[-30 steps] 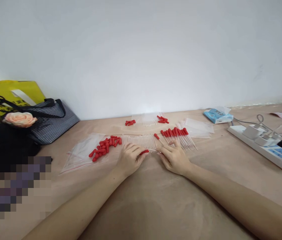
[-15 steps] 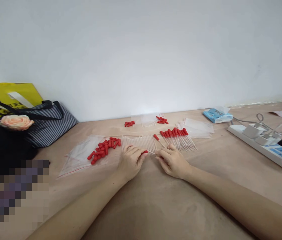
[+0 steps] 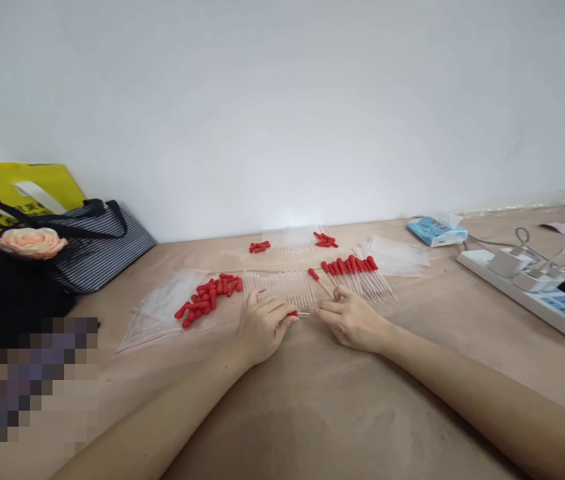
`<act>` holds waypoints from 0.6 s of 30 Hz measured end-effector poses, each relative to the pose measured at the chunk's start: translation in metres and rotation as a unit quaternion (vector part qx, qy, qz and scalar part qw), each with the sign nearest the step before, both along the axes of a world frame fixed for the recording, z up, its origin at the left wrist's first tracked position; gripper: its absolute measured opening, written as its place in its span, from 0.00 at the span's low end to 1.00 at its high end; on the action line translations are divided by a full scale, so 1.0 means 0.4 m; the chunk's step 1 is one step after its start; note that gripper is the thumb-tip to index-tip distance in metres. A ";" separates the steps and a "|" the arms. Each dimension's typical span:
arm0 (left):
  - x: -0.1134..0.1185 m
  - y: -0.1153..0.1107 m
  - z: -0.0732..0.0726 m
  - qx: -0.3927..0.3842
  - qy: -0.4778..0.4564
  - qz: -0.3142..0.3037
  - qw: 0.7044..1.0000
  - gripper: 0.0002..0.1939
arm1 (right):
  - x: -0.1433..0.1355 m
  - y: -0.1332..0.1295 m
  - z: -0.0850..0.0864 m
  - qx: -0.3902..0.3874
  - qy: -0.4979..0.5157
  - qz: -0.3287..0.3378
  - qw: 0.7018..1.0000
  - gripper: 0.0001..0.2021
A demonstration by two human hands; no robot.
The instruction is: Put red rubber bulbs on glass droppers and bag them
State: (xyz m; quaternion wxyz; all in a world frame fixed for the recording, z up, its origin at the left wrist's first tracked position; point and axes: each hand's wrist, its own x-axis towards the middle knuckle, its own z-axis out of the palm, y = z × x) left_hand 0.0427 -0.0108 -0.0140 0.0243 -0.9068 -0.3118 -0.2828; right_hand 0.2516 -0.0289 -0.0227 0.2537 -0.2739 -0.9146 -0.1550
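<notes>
My left hand [image 3: 267,327] is closed in a pinch around a red rubber dropper bulb [image 3: 293,313], mostly hidden by the fingers. From the bulb a thin clear dropper tube [image 3: 304,314] runs to my right hand [image 3: 355,321], whose fingers are closed on its other end. Just beyond my hands lies a row of bare clear tubes [image 3: 282,285]. A capped dropper [image 3: 313,274] lies slanted near my right fingertips. Farther right, several droppers with red bulbs [image 3: 349,265] are lined up. A heap of loose red bulbs [image 3: 209,297] is left of my left hand.
Clear zip bags lie at left [image 3: 155,310] and right [image 3: 395,255]. Against the wall are more small red bulbs [image 3: 325,239]. A tissue pack [image 3: 436,231] and a power strip [image 3: 527,287] stand right; a striped bag [image 3: 105,247] and a yellow bag [image 3: 62,183] stand left.
The bulb and tube between my hands have come slightly nearer to me and lie more level. My hands stay closed on them.
</notes>
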 end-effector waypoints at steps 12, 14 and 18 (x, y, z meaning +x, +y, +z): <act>0.005 -0.006 0.003 0.029 0.023 -0.024 0.999 0.09 | -0.012 0.006 -0.013 -0.025 0.064 -0.015 0.998 0.10; 0.006 -0.006 0.002 0.028 0.024 -0.026 0.999 0.08 | -0.016 0.005 -0.013 -0.037 0.076 -0.018 0.996 0.09; 0.007 -0.006 0.003 0.029 0.020 -0.027 0.999 0.09 | -0.025 0.006 -0.016 -0.051 0.084 -0.022 0.995 0.10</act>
